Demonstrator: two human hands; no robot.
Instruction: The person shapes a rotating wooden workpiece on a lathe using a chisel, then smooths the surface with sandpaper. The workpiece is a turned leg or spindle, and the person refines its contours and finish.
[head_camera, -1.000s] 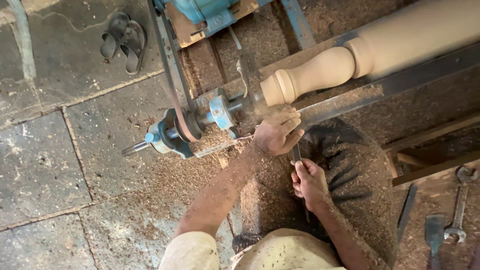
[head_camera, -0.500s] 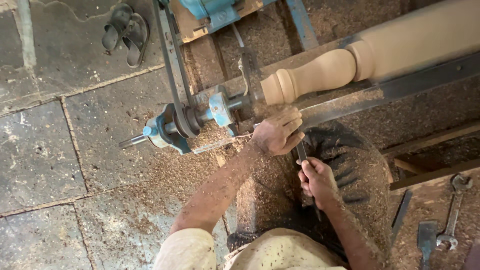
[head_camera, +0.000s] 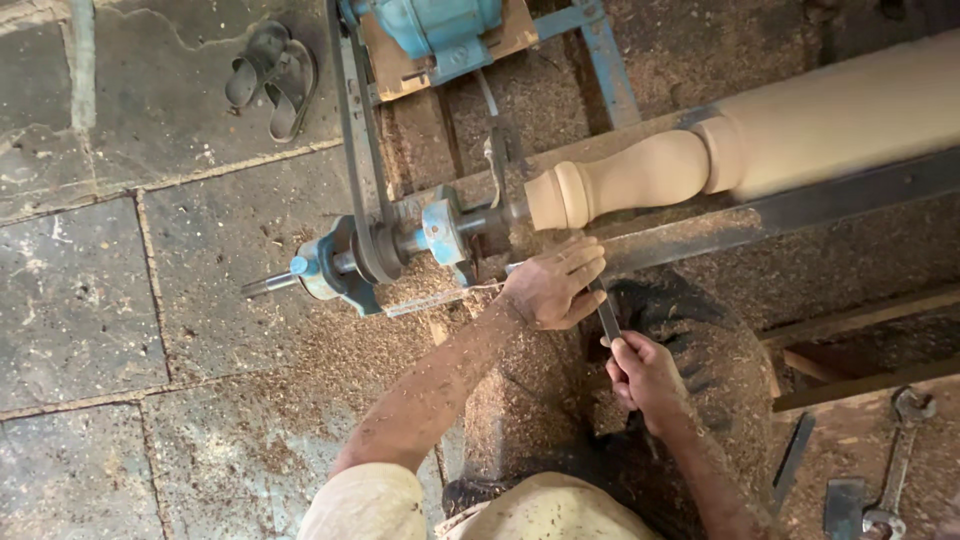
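Sawdust floor; chisel (head_camera: 606, 312) angled toward spindle (head_camera: 640, 178).

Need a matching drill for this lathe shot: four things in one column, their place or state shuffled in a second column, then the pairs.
Things:
1. pale turned wooden spindle
2. pair of dark sandals
3. left hand
4. metal spanner

Places or states:
A. lies on the stone floor, upper left
B. mounted across the lathe
C. lies in the sawdust, lower right
D. rests on the flat metal tool rest, over the dark steel chisel

Pairs: 1-B, 2-A, 3-D, 4-C
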